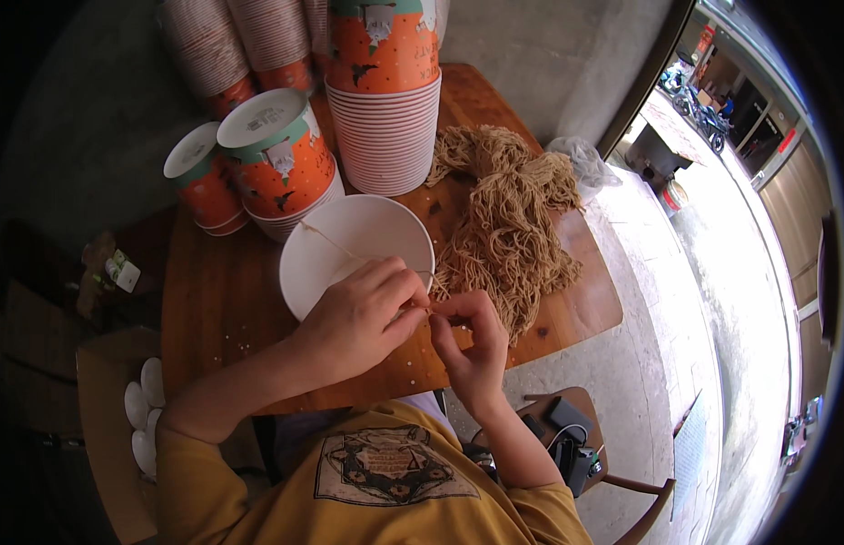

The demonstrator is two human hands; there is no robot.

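Both my hands meet over the near side of a white paper bucket (333, 238), whose open mouth faces up. My left hand (372, 309) is closed in a pinch, and my right hand (472, 341) pinches with thumb and forefinger right beside it. Between the fingertips is a thin tan string (329, 239); its loose length trails from my left hand across the bucket's mouth to the far left rim. To the right of the bucket lies a tangled heap of tan strings (513, 222), close to my right hand.
Upside-down stacks of orange-and-green paper buckets (281, 168) stand behind, with a taller stack (385, 127) and wrapped ones. A clear plastic bag (585, 165) sits by the wall. White round pieces (142, 409) fill a cardboard box (108, 436) at left. A chair (585, 413) holds electronics.
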